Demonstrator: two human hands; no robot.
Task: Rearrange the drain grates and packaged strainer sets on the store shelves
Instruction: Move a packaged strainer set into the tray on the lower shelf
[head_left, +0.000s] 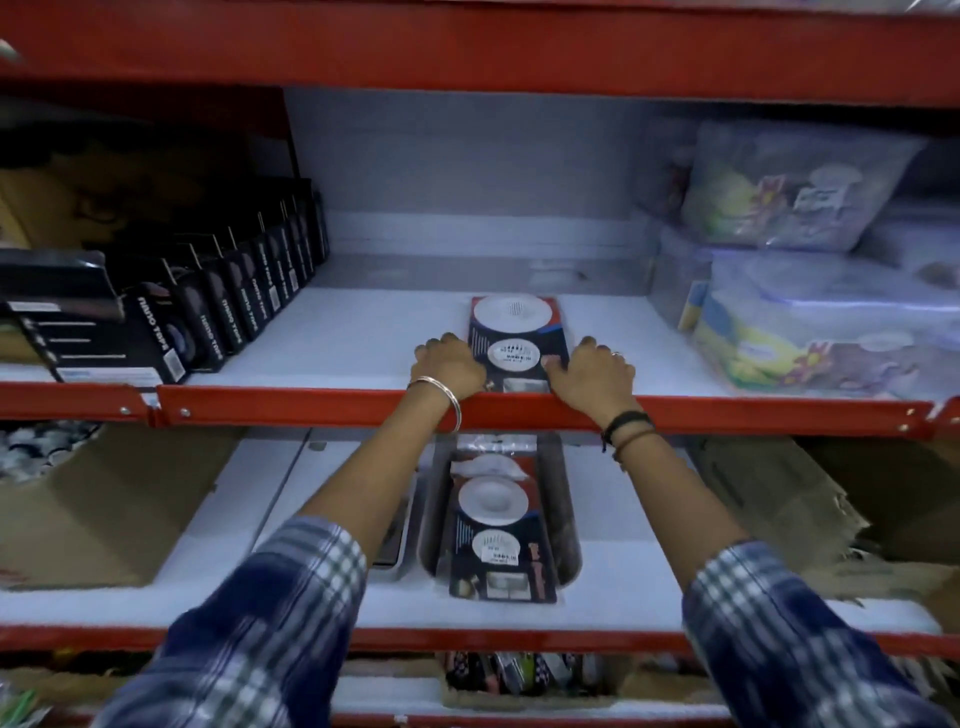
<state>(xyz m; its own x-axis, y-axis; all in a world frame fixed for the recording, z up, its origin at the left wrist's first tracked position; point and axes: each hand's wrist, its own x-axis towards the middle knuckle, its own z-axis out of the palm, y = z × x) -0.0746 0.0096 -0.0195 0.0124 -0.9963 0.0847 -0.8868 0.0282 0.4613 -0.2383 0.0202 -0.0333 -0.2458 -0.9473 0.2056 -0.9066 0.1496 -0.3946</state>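
A packaged strainer set (515, 338), dark card with two white round strainers, lies flat on the upper white shelf (363, 343). My left hand (445, 366) grips its left edge and my right hand (592, 371) grips its right edge, both near the shelf's red front rail (311, 402). On the shelf below, more packaged strainer sets (497, 525) lie stacked in a dark metal tray (569, 540). A flat metal drain grate (402, 540) shows beside the tray, mostly hidden by my left arm.
Black "nano tape" boxes (208, 317) line the upper shelf's left side. Clear bagged goods (821, 322) fill its right side. Cardboard boxes sit at the lower left (93, 509) and lower right (831, 499). A box of small packets (519, 675) stands on the bottom shelf.
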